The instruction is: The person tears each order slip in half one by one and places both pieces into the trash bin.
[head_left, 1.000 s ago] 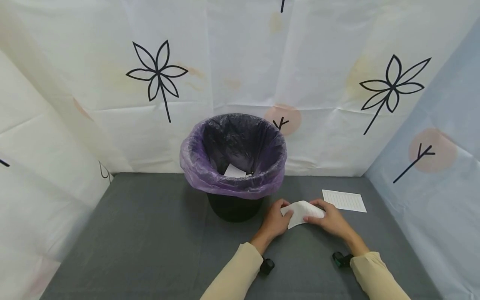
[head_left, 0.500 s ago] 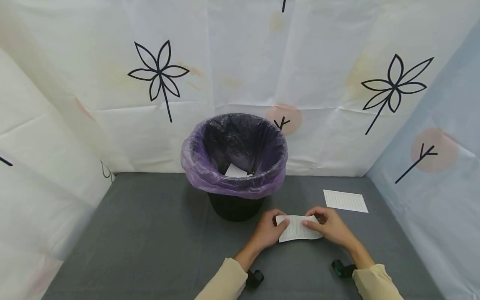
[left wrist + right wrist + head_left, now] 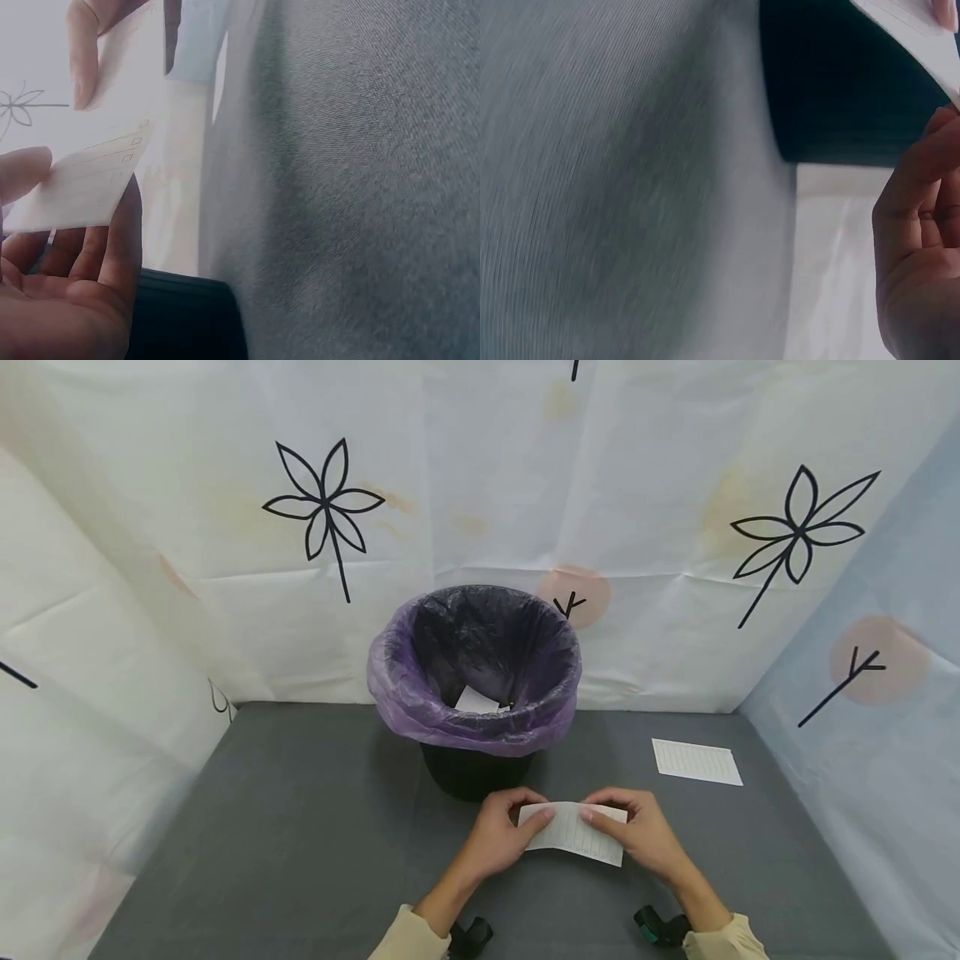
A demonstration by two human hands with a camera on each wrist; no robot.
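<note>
Both hands hold one lined paper sheet [image 3: 572, 836] between them, in front of the bin. My left hand [image 3: 501, 833] pinches its left part, thumb on top and fingers behind. On the right part, my right hand [image 3: 643, 832] does the same, its thumb close to the other thumb near the middle. The sheet bends slightly along its width. In the left wrist view the paper [image 3: 82, 184] shows printed lines and small boxes along one edge. Seen from the right wrist, the curled fingers [image 3: 919, 195] are at the paper's edge, and most of the sheet falls outside that view.
A dark bin [image 3: 476, 774] with a purple liner [image 3: 390, 693] stands behind the hands, white paper pieces [image 3: 476, 702] inside it. A second lined sheet [image 3: 697, 762] lies flat at the back right of the grey table [image 3: 300, 827]. Patterned white cloth [image 3: 480, 468] walls the back and sides.
Both hands have come nearer the body and a little left with the paper. The sheet, strongly bent up at first, is flatter now, and the thumbs have moved closer together.
</note>
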